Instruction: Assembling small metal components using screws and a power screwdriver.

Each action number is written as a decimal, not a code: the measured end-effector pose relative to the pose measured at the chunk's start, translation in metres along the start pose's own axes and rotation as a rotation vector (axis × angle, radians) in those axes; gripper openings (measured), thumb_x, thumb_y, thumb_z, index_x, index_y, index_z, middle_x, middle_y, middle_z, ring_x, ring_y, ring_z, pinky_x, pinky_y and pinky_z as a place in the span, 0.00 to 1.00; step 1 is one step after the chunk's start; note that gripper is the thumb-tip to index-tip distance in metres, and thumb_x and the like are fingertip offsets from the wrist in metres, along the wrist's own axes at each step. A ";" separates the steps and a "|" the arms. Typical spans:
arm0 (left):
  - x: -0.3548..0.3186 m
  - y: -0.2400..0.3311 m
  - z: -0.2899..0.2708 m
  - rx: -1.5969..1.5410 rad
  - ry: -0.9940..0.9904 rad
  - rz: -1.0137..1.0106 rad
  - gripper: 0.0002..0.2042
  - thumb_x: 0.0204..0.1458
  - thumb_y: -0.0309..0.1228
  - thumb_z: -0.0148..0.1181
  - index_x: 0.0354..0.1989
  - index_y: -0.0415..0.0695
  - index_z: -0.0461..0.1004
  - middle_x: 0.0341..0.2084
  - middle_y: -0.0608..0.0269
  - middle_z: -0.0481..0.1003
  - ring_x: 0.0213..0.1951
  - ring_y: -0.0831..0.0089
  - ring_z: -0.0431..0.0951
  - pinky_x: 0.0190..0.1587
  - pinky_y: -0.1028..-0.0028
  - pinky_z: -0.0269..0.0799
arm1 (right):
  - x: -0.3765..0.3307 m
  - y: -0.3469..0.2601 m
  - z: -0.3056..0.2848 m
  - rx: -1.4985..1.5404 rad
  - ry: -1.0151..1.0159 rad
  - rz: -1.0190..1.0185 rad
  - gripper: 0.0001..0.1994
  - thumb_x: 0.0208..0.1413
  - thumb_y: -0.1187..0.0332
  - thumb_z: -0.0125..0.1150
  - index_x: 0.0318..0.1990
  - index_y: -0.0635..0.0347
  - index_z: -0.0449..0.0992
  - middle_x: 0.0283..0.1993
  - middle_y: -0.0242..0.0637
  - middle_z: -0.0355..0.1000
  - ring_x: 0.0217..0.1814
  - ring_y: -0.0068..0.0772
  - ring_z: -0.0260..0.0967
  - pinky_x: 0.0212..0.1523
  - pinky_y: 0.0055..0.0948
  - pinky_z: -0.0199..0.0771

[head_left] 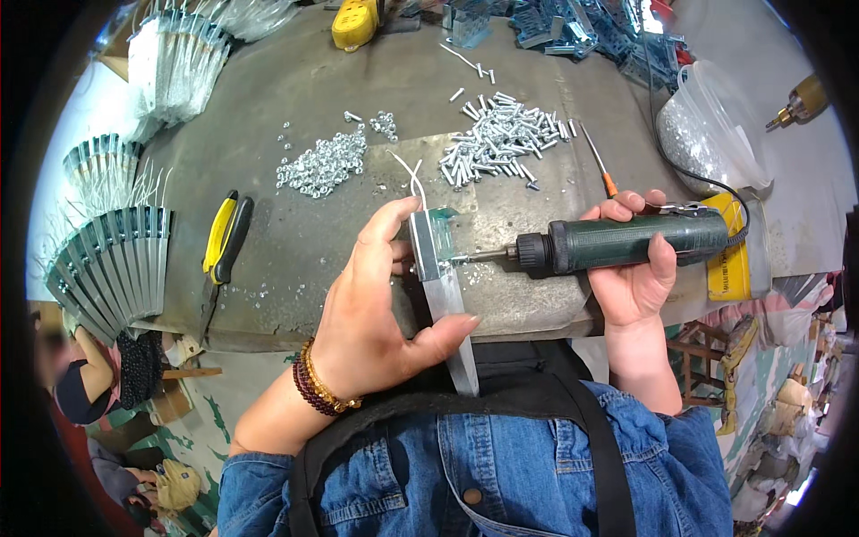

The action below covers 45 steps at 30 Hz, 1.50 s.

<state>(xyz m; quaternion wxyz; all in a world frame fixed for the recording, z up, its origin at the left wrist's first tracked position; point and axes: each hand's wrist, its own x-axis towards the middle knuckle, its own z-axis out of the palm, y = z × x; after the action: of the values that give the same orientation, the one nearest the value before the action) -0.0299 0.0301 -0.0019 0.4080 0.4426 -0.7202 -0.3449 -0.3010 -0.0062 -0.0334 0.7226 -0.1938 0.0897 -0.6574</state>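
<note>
My left hand (367, 309) is closed around a flat grey metal strip (456, 345), thumb along its right side. At the strip's upper end is a bluish clear plastic housing (440, 234), with thin white wires (414, 175) rising from it. My right hand (637, 285) grips a dark green electric screwdriver (640, 243), held level and pointing left. Its bit meets the housing's right side; whether a screw sits at the tip is too small to tell. Beyond my hands lie a heap of small nuts (324, 163) and a heap of silver screws (503, 139).
Finished-looking strips (112, 264) fan out at left, near a yellow-and-black-handled tool (224, 237). An orange-handled screwdriver (610, 184) and a clear tub of small parts (693, 134) are at right. Blue clear plastic pieces (573, 40) pile up behind. Another power driver (803, 101) shows far right.
</note>
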 end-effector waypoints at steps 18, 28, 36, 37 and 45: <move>0.006 0.001 -0.008 -0.172 -0.119 -0.084 0.49 0.41 0.34 0.74 0.65 0.30 0.43 0.63 0.44 0.56 0.60 0.64 0.65 0.61 0.68 0.63 | 0.002 0.008 0.000 0.026 0.071 0.023 0.17 0.45 0.75 0.67 0.42 0.47 0.72 0.46 0.29 0.66 0.51 0.29 0.64 0.67 0.40 0.54; 0.001 -0.007 -0.009 -0.209 -0.040 -0.027 0.46 0.41 0.33 0.73 0.65 0.34 0.49 0.61 0.46 0.57 0.62 0.58 0.63 0.58 0.61 0.68 | 0.004 0.010 0.000 0.032 0.102 0.055 0.21 0.46 0.74 0.67 0.49 0.47 0.71 0.47 0.32 0.65 0.52 0.31 0.64 0.67 0.43 0.54; 0.056 -0.041 -0.078 0.703 0.131 0.087 0.06 0.47 0.25 0.60 0.34 0.42 0.76 0.33 0.60 0.76 0.36 0.66 0.76 0.40 0.68 0.72 | 0.002 0.010 0.001 0.021 0.127 0.037 0.24 0.45 0.73 0.68 0.52 0.48 0.70 0.47 0.33 0.65 0.51 0.31 0.63 0.67 0.44 0.55; 0.060 -0.050 -0.080 0.802 0.068 0.165 0.04 0.46 0.26 0.60 0.32 0.44 0.76 0.31 0.62 0.75 0.36 0.64 0.75 0.40 0.66 0.71 | 0.002 0.010 0.001 0.024 0.139 0.030 0.24 0.45 0.74 0.68 0.52 0.49 0.70 0.47 0.33 0.65 0.51 0.31 0.63 0.67 0.44 0.55; 0.064 -0.065 -0.071 1.120 0.064 0.389 0.02 0.42 0.27 0.55 0.23 0.47 0.74 0.27 0.67 0.71 0.35 0.66 0.73 0.38 0.68 0.68 | 0.005 0.012 0.004 0.022 0.139 0.033 0.24 0.45 0.74 0.68 0.52 0.50 0.70 0.46 0.33 0.66 0.50 0.32 0.63 0.67 0.44 0.53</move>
<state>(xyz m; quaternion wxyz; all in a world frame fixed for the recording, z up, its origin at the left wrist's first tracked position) 0.0390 -0.0627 -0.0088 0.1895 0.4609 -0.8476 0.1823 -0.2877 -0.0097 -0.0342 0.7274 -0.1381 0.1356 -0.6584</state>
